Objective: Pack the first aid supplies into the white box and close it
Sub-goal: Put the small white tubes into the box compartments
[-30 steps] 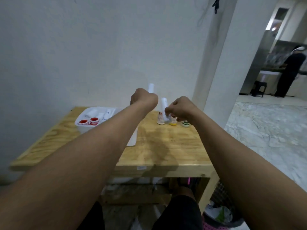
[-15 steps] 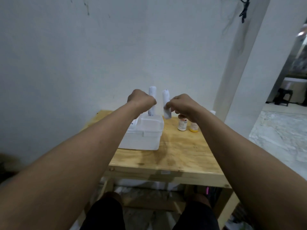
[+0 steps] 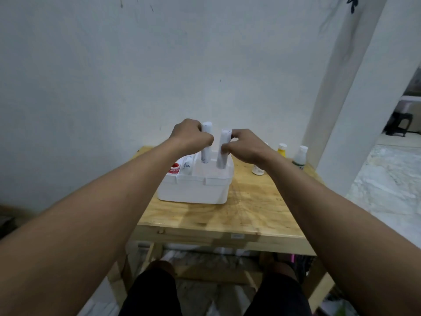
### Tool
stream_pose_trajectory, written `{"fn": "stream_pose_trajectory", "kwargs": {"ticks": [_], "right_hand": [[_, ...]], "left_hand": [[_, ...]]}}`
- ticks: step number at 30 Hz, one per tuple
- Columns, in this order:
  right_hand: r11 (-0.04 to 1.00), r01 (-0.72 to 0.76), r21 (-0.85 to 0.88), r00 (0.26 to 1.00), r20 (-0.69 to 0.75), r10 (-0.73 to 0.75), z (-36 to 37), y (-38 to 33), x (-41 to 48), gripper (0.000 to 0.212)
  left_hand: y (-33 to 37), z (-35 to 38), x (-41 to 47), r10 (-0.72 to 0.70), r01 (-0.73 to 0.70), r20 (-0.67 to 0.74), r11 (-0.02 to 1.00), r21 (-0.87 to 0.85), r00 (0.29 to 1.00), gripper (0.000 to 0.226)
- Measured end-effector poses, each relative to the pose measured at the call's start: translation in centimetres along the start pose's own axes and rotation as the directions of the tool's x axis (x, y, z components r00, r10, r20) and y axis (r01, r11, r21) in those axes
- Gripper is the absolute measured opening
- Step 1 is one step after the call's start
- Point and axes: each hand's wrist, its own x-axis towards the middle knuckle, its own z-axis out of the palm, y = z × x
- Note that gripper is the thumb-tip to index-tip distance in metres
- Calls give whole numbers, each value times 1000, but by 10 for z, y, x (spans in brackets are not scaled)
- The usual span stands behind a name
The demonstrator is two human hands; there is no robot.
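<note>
The left hand point(image 3: 192, 137) curls round a white roll point(image 3: 206, 144); the right hand point(image 3: 247, 148) pinches a second roll point(image 3: 222, 153), slightly tilted; both rolls hang over the open white box point(image 3: 196, 187) on the wooden surface point(image 3: 250, 213); small bottles point(image 3: 300, 156) stand beside it.

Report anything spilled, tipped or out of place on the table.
Nothing stands out: the white box sits flat and open, the bottles beside it stand upright, and nothing has spilled.

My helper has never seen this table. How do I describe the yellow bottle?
On the wooden table, look right of the white box, near the wall. Three small bottles stand there; the yellow bottle is the middle one, unlike the white bottle and the green-labelled bottle.
</note>
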Motion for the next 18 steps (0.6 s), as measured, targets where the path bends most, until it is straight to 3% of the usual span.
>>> {"fn": "stream_pose_trajectory", "kwargs": {"ticks": [6, 18], "right_hand": [[992, 2, -124, 995, 95, 10, 9, 7, -1, 19], [944, 81, -320, 959, 282, 13, 13, 13, -2, 7]], "left_hand": [[-8, 4, 1, 86, -91, 47, 988, 124, 995, 29], [-8, 6, 9, 60, -205, 328, 879, 430, 943, 26]]}}
